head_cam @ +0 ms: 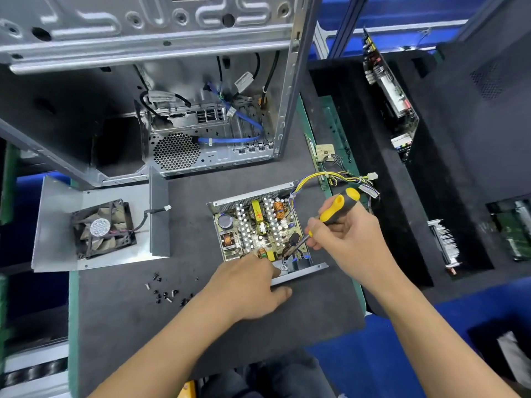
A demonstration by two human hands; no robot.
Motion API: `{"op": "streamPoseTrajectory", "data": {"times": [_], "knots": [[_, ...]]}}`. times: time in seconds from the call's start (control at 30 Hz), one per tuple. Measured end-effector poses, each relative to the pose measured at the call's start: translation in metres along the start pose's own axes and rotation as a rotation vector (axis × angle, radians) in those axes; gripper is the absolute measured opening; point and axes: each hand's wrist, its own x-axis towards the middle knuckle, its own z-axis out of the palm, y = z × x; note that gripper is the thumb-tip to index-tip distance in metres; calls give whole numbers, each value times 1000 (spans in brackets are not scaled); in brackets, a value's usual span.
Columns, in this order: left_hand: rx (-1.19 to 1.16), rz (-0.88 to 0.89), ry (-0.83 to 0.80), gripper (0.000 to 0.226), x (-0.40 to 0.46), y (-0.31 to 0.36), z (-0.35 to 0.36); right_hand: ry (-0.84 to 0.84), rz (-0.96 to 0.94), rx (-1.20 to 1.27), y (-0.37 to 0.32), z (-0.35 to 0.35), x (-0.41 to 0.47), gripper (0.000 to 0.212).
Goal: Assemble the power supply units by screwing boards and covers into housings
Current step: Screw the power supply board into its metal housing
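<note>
— Gripping what, right hand (349,239)?
— I hold the screwdriver (334,209), tip down in the housing (267,228).
— Left hand (247,280)?
— I pinch its near wall, mid-mat; loose screws (165,291) just left.

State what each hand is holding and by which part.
The right hand grips the screwdriver by its yellow-and-black handle. The left hand holds the housing by its near wall.
</note>
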Motion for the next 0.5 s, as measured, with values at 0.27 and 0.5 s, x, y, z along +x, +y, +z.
{"op": "streamPoseTrajectory", "data": {"times": [0.27,0.5], "knots": [[-3,9,-46,49,3,2,0,-29,-40,-100,2,2,-2,18],[-46,-4,-50,43,2,1,-1,-16,-62,-144,-2,3,-3,19]]}}
